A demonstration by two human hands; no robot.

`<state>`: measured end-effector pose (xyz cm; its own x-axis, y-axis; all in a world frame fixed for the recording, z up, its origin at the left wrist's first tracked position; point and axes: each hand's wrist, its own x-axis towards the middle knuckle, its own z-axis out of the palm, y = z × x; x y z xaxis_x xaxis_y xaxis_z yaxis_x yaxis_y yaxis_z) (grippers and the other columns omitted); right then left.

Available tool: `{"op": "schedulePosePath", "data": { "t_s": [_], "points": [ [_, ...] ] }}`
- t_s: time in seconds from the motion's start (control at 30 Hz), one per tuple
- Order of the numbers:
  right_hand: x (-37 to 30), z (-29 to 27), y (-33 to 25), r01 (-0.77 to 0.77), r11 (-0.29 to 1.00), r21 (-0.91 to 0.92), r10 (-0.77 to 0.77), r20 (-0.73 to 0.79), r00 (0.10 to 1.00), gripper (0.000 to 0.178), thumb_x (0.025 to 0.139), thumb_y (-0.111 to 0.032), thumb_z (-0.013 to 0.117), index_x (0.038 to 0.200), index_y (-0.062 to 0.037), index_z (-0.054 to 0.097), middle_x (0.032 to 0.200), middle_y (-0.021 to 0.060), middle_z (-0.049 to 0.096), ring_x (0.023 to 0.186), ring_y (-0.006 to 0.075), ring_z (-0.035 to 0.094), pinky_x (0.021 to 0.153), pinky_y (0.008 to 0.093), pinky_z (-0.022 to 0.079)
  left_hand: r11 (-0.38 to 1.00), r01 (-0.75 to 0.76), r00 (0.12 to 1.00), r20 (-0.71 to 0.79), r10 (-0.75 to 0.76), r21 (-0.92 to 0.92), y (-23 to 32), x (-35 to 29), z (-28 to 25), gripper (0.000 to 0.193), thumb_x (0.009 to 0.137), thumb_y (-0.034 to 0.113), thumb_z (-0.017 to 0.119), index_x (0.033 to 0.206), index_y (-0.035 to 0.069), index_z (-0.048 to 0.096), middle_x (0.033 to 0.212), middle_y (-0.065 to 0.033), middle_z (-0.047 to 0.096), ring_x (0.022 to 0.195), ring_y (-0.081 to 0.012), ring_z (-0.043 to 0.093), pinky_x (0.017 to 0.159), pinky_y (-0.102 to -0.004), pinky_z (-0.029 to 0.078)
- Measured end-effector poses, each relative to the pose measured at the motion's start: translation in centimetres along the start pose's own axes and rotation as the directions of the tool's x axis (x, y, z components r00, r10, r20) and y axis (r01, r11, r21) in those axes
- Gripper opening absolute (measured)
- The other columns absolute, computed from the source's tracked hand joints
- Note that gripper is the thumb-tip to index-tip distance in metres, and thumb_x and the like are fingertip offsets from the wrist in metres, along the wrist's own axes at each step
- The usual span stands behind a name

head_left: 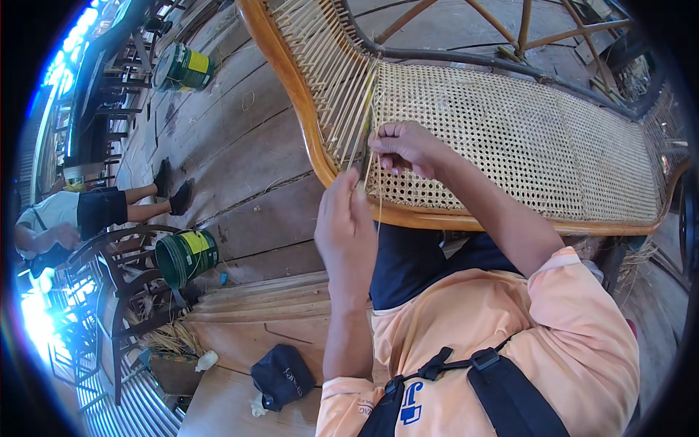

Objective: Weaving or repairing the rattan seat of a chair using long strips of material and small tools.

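Close in front of the person was a long seat of woven cane [502, 138], set inside a shiny orange-brown frame [295, 91]. The right hand [413, 149] was at the left end of the weave, with its fingers pinched on a thin cane strand [379, 202] that hung down past the frame. The left hand [345, 229] was just beside the strand, its fingers almost straight; you could not tell if they held anything. Left of the weave, pale cane strips [320, 62] ran in rows. Farther left, two green buckets [207, 247] were on the wooden floor [240, 156], near another person [102, 207]. A black bag [280, 377] lay on a brown surface [226, 400].
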<state>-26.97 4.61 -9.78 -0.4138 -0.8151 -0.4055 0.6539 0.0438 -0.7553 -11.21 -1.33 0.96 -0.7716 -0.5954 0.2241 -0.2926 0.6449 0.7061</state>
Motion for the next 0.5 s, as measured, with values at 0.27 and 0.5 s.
{"op": "schedulePosePath", "data": {
  "t_s": [0.27, 0.5],
  "points": [
    [-9.4, -1.2, 0.6, 0.196, 0.969, 0.15, -0.154, -0.25, 0.956, 0.007, 0.085, -0.012, 0.058, 0.086, -0.0044, 0.058, 0.069, 0.0013, 0.056, 0.053, 0.0076, 0.054, 0.046, 0.0199, 0.043, 0.847, 0.528, 0.75, 0.503, -0.431, -0.062, -0.7, -2.4, 2.0, 0.019, 0.088, 0.016, 0.053, 0.095, 0.0, 0.061, 0.066, -0.002, 0.057, 0.055, -0.0081, 0.053, 0.048, -0.0213, 0.038],
    [-27.2, -8.8, 6.0, 0.227, 0.955, 0.191, -0.036, -0.686, 0.727, 0.013, 0.087, -0.019, 0.059, 0.089, -0.0054, 0.057, 0.074, 0.0029, 0.058, 0.055, 0.0101, 0.057, 0.046, 0.0215, 0.046, 0.279, 0.884, 0.432, 0.883, -0.182, -0.375, 0.3, -8.1, 4.1, 0.013, 0.084, 0.013, 0.061, 0.09, 0.001, 0.06, 0.075, -0.0047, 0.058, 0.055, -0.0092, 0.05, 0.048, -0.0221, 0.043]
  ]
}}
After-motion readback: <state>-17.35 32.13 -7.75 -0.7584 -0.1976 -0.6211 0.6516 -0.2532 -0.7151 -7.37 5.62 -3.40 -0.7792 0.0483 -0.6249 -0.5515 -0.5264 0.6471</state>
